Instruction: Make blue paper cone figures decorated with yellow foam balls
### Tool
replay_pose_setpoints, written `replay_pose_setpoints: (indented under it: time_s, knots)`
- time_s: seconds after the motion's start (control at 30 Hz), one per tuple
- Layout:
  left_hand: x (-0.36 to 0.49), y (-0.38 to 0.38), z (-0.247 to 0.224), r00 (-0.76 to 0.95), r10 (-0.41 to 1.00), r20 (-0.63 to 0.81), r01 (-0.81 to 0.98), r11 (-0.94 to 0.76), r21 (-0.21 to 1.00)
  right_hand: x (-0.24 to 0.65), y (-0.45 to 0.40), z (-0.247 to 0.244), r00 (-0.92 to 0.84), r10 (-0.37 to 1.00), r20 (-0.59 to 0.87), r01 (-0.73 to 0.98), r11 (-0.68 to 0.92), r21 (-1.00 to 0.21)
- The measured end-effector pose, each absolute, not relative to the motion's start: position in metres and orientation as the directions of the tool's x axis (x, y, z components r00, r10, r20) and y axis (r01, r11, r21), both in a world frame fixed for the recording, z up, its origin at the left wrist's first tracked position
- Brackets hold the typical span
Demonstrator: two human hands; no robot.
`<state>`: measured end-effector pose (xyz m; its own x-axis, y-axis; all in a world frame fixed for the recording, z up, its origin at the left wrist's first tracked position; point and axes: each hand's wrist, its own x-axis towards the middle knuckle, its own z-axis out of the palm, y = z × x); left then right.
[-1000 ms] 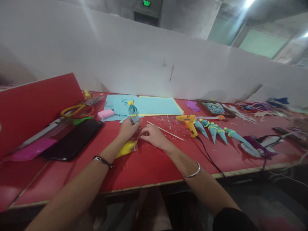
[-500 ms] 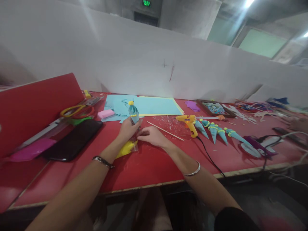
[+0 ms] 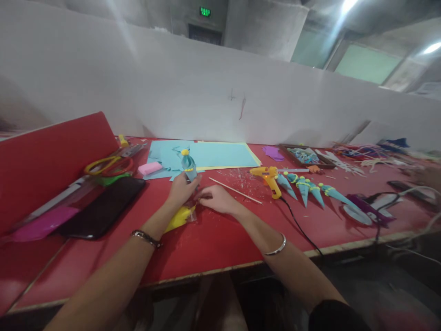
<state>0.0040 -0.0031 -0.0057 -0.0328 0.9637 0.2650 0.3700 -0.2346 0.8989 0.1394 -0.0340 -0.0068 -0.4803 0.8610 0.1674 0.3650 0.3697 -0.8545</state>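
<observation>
My left hand is wrapped round the lower part of a blue paper cone, which stands upright with a yellow ball at its top and a yellow band. Just right of it, my right hand has its fingertips pinched at a yellow bag of soft material; what exactly lies between them is too small to make out. The bag rests on the red table below both hands. A thin wooden stick lies right of the hands.
A yellow glue gun with a black cord lies to the right, beside several blue cones. Blue sheets are at the back. On the left are a black phone, scissors and a pink block.
The view has tilted slightly, so the table sits a little lower. My left hand still holds the cone, and my right fingertips have shifted slightly beside it.
</observation>
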Motion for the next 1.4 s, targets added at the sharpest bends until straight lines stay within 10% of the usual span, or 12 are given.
replay_pose_setpoints:
  time_s: [0.3,0.57,1.4]
  knots:
    - [0.004,-0.003,-0.004,-0.019,0.966,0.258,0.355,-0.235,0.905,0.143,-0.031,-0.004,-0.385,0.918,0.099,0.193,0.185,-0.964]
    - [0.008,-0.008,0.004,-0.024,0.961,0.275,0.260,-0.259,0.930,0.142,-0.030,0.004,-0.057,0.905,0.421,0.099,0.425,-0.900]
    - [0.017,-0.017,0.004,0.232,0.943,0.238,0.361,-0.311,0.879,0.143,-0.035,0.012,0.094,0.832,0.547,0.152,0.531,-0.834]
